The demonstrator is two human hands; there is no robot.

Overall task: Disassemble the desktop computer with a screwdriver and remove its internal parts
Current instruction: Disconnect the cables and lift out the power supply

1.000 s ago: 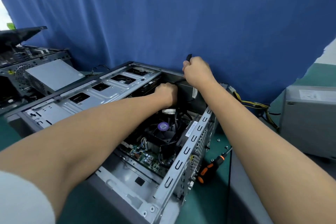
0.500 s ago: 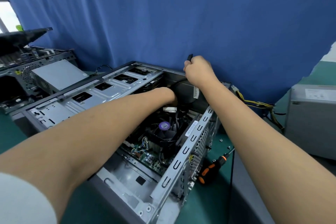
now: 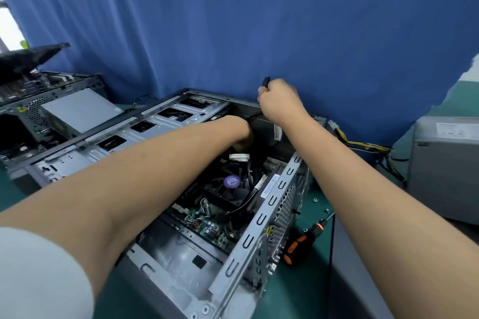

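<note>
Above the case (image 3: 269, 201), the right hand (image 3: 281, 100) pinches a black connector (image 3: 266, 82).

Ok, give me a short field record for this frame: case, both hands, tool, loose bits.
desktop case: open, on the green table
right hand: grips a black connector above the case's far edge
left hand: reaches into the case beyond the CPU fan; fingers hidden
screwdriver: lies on the table right of the case, no hand on it
screws: loose on the table near the screwdriver
</note>
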